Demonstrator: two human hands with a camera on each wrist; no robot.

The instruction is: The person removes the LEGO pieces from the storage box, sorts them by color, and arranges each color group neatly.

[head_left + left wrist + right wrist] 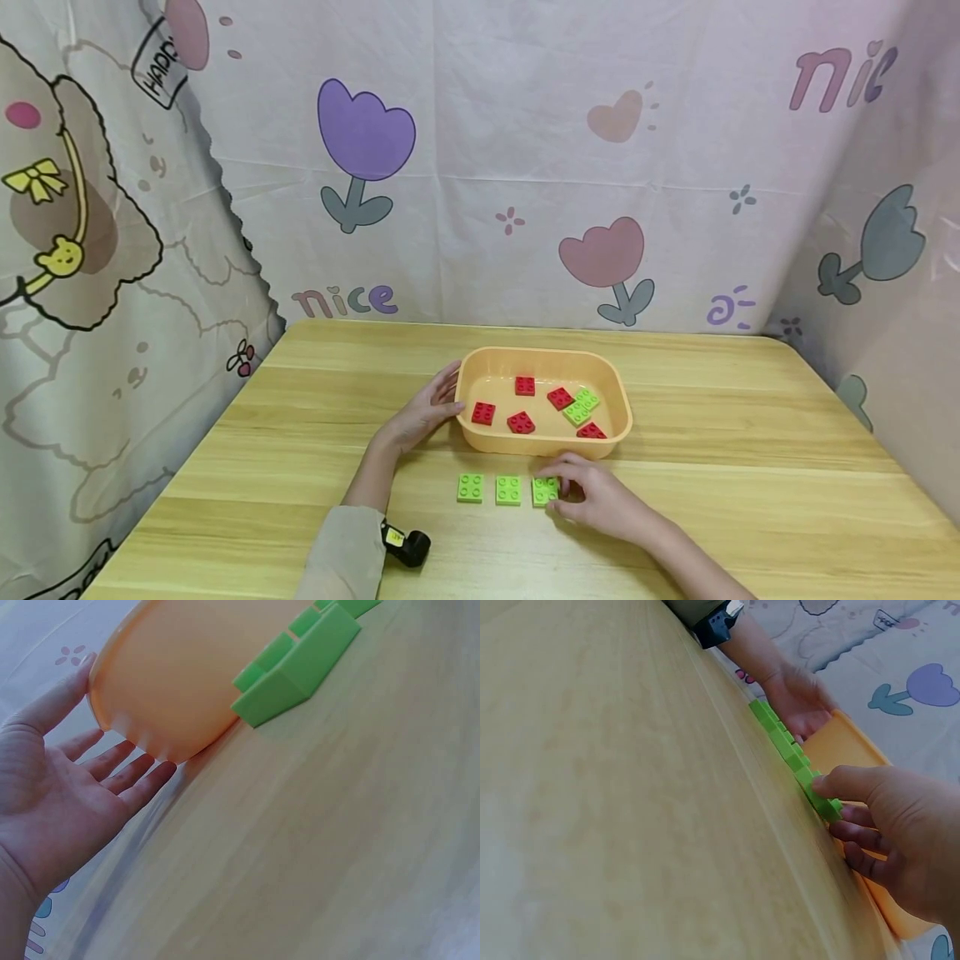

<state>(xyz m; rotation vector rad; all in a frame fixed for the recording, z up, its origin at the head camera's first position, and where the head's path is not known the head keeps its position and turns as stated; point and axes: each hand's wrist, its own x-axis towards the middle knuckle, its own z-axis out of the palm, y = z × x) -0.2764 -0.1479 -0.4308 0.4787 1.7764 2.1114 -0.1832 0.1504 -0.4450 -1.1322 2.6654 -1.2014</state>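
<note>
On the wooden bench (750,467), toward its far side, a yellow-orange tray (502,442) with its long axis left to right. Parallel to that, just in front of the near wall, a row of three green bricks (508,491) with narrow gaps between. At the tray's left end, the left grip (424,414), nearly straight-fingered against the outer wall and apart from the row. At the row's right end, and plainly nearer to it, the right grip (596,496), pinching between thumb and fingers. Within that pinch, the right-hand green brick (542,492), lying left of the palm, in line with the row, with thumb at its near edge and fingers at its far edge.
</note>
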